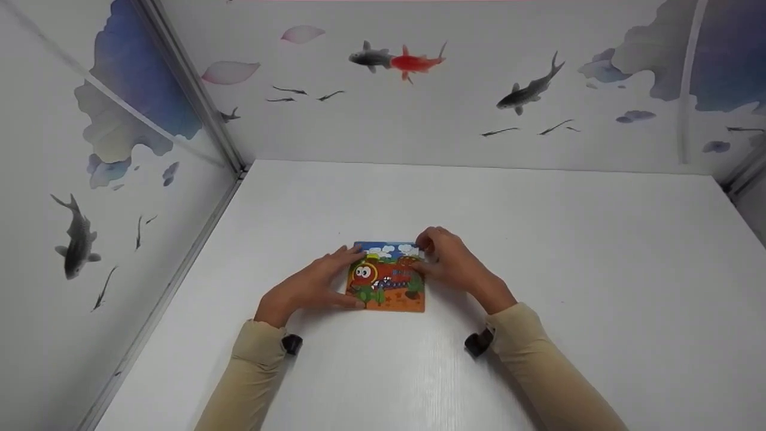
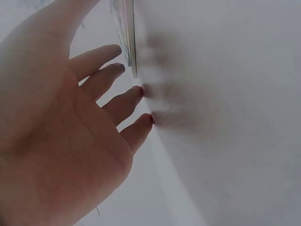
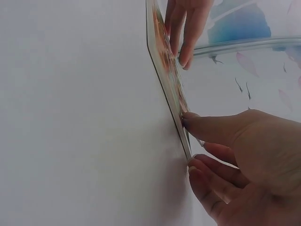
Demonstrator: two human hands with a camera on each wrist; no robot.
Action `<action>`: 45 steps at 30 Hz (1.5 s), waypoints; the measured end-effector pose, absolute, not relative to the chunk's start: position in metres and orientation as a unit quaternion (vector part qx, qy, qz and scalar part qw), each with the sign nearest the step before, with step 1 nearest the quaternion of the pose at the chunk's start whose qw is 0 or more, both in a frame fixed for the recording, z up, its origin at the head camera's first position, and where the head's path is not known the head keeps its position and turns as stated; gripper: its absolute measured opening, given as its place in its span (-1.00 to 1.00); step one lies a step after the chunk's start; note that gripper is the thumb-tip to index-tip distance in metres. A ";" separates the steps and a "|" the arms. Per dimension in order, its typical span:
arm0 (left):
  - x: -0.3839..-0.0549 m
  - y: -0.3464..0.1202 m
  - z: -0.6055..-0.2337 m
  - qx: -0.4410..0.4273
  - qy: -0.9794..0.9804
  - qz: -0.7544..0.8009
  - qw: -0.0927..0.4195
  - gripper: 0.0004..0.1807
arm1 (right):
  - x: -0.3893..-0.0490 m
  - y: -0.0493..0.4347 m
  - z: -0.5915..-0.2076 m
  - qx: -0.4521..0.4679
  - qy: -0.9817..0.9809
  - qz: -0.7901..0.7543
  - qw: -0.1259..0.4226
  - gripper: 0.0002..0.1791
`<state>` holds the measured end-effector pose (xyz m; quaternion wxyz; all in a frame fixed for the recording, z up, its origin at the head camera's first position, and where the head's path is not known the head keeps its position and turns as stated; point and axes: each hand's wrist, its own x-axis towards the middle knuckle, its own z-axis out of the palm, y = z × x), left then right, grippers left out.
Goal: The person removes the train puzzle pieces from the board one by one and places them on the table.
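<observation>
A small square picture board (image 1: 395,291) with a cartoon red train, blue sky and orange ground lies flat on the white table. It looks like a jigsaw puzzle. My left hand (image 1: 317,280) spans its left side, thumb at the lower edge and a finger on the upper left corner; the other fingers are spread, their tips by the tabletop in the left wrist view. At the upper right corner, my right hand (image 1: 452,260) pinches the board, the thumb (image 3: 207,126) on its face and curled fingers (image 3: 204,183) against its edge. The right fingers cover that corner.
The white table (image 1: 586,251) reaches back to a white wall (image 1: 455,120) painted with fish and petals. A similar panel (image 1: 36,239) rises on the left along a metal rail (image 1: 179,78). Black wrist cameras (image 1: 479,343) sit below both sleeves.
</observation>
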<state>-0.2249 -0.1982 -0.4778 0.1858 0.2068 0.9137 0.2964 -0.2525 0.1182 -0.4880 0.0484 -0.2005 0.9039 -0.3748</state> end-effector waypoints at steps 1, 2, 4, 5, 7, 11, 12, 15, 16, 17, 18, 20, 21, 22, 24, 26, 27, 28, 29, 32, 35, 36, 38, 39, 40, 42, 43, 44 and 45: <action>-0.225 -0.198 -0.478 0.207 0.914 0.295 0.188 0.10 | -0.253 0.118 -0.488 -0.196 0.902 -0.381 0.051 -0.53; -0.224 -0.199 -0.478 0.205 0.914 0.295 0.190 0.09 | -0.253 0.117 -0.488 -0.194 0.900 -0.386 0.052 -0.54; -0.224 -0.199 -0.478 0.206 0.913 0.294 0.192 0.06 | -0.253 0.117 -0.487 -0.190 0.897 -0.396 0.056 -0.53; -0.224 -0.199 -0.477 0.210 0.913 0.292 0.191 0.06 | -0.253 0.116 -0.486 -0.190 0.895 -0.399 0.056 -0.52; -0.225 -0.199 -0.477 0.219 0.913 0.287 0.188 0.05 | -0.254 0.116 -0.486 -0.192 0.894 -0.400 0.056 -0.48; -0.224 -0.199 -0.476 0.232 0.913 0.279 0.185 0.04 | -0.254 0.116 -0.486 -0.198 0.898 -0.389 0.056 -0.41; -0.224 -0.199 -0.476 0.230 0.913 0.279 0.186 0.04 | -0.254 0.116 -0.486 -0.199 0.899 -0.387 0.057 -0.41; -0.223 -0.199 -0.476 0.227 0.914 0.281 0.188 0.03 | -0.255 0.115 -0.487 -0.202 0.898 -0.386 0.057 -0.43; -0.223 -0.199 -0.476 0.224 0.914 0.281 0.189 0.04 | -0.254 0.115 -0.487 -0.204 0.898 -0.386 0.055 -0.44; -0.223 -0.199 -0.477 0.222 0.914 0.282 0.190 0.04 | -0.254 0.115 -0.487 -0.206 0.898 -0.386 0.053 -0.46; -0.223 -0.199 -0.477 0.220 0.914 0.283 0.191 0.04 | -0.254 0.115 -0.488 -0.207 0.897 -0.387 0.051 -0.47; -0.222 -0.200 -0.477 0.217 0.913 0.285 0.193 0.05 | -0.254 0.115 -0.489 -0.212 0.896 -0.388 0.044 -0.49; -0.222 -0.200 -0.477 0.217 0.913 0.286 0.193 0.05 | -0.254 0.115 -0.489 -0.213 0.896 -0.388 0.041 -0.50; -0.222 -0.200 -0.477 0.216 0.913 0.288 0.195 0.05 | -0.254 0.115 -0.490 -0.213 0.896 -0.389 0.038 -0.50; -0.222 -0.200 -0.478 0.216 0.912 0.289 0.195 0.05 | -0.254 0.114 -0.491 -0.213 0.896 -0.389 0.034 -0.51; -0.222 -0.200 -0.478 0.215 0.912 0.290 0.195 0.05 | -0.254 0.114 -0.491 -0.216 0.896 -0.386 0.031 -0.53; -0.222 -0.200 -0.478 0.213 0.912 0.289 0.197 0.05 | -0.253 0.115 -0.491 -0.217 0.897 -0.384 0.031 -0.53; -0.222 -0.200 -0.478 0.212 0.912 0.289 0.197 0.05 | -0.253 0.115 -0.491 -0.219 0.898 -0.381 0.031 -0.54; -0.222 -0.200 -0.478 0.211 0.913 0.289 0.198 0.05 | -0.253 0.115 -0.491 -0.221 0.898 -0.379 0.032 -0.54; -0.222 -0.200 -0.478 0.211 0.913 0.288 0.197 0.05 | -0.253 0.115 -0.489 -0.224 0.898 -0.375 0.038 -0.55; -0.223 -0.199 -0.478 0.215 0.913 0.288 0.195 0.05 | -0.252 0.115 -0.487 -0.222 0.897 -0.379 0.041 -0.54; -0.223 -0.199 -0.478 0.217 0.913 0.287 0.194 0.05 | -0.252 0.115 -0.487 -0.221 0.897 -0.380 0.040 -0.55; -0.224 -0.199 -0.478 0.220 0.913 0.286 0.192 0.04 | -0.252 0.115 -0.487 -0.221 0.897 -0.381 0.036 -0.55; -0.224 -0.198 -0.478 0.222 0.913 0.284 0.192 0.04 | -0.252 0.115 -0.487 -0.220 0.897 -0.383 0.035 -0.55; -0.224 -0.198 -0.478 0.223 0.913 0.282 0.191 0.04 | -0.251 0.115 -0.487 -0.219 0.896 -0.384 0.033 -0.55; -0.225 -0.198 -0.478 0.226 0.913 0.281 0.188 0.04 | -0.251 0.114 -0.487 -0.217 0.897 -0.384 0.032 -0.56; -0.225 -0.198 -0.478 0.226 0.914 0.280 0.188 0.05 | -0.251 0.115 -0.487 -0.217 0.897 -0.384 0.032 -0.56; -0.225 -0.198 -0.478 0.226 0.914 0.279 0.189 0.05 | -0.251 0.115 -0.487 -0.215 0.897 -0.384 0.035 -0.56; -0.225 -0.198 -0.478 0.225 0.914 0.278 0.189 0.05 | -0.252 0.114 -0.486 -0.214 0.898 -0.384 0.038 -0.55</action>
